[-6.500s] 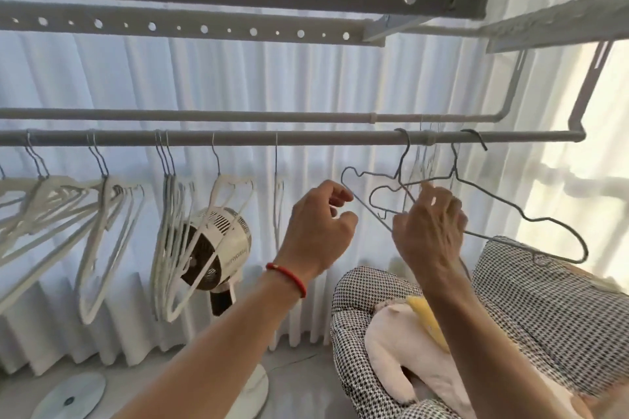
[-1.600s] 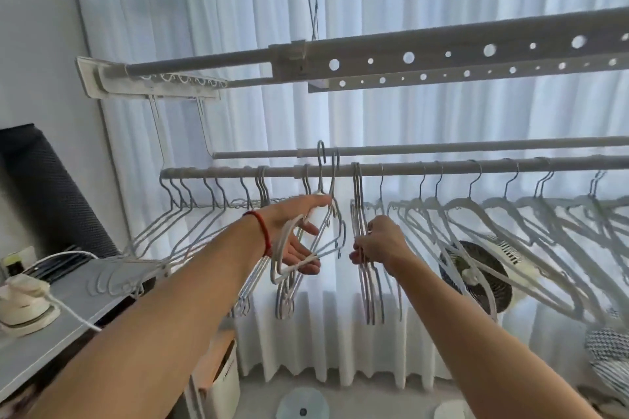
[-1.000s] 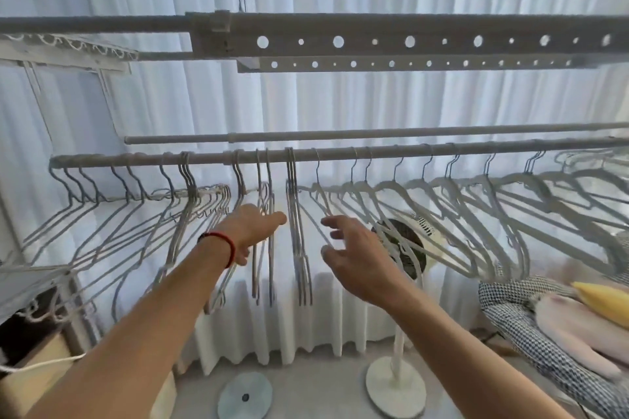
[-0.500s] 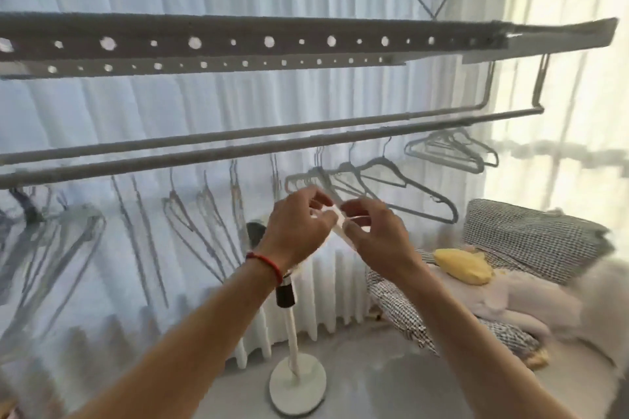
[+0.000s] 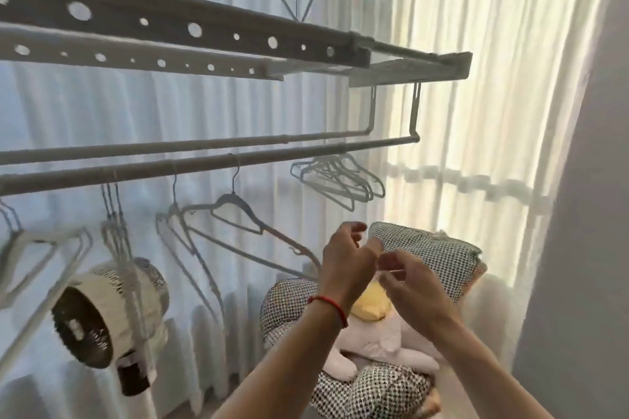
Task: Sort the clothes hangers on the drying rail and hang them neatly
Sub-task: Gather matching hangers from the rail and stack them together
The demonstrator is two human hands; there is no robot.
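The grey drying rail [image 5: 204, 163] runs across the view with a second bar behind it. A dark grey hanger [image 5: 235, 211] hangs near the middle, with a larger one [image 5: 272, 248] slanting behind it. A tight bunch of pale hangers [image 5: 340, 180] hangs at the rail's right end. White hangers [image 5: 41, 248] and a narrow bundle [image 5: 115, 231] hang at the left. My left hand [image 5: 347, 262], with a red wrist string, and my right hand [image 5: 408, 279] are close together below the rail. They pinch a thin pale strip [image 5: 394, 270] between them; what it is stays unclear.
A perforated rack beam [image 5: 170, 31] crosses overhead. A white standing fan [image 5: 102, 313] is at the lower left behind the hangers. Checked cushions [image 5: 432, 255] with a pale plush toy [image 5: 384, 337] lie below my hands. White curtains fill the back, and a grey wall [image 5: 585, 214] stands at right.
The view has swung right and closer to the rail's right end. Both hands stay together in front, dropping slightly, still pinching the thin pale piece.
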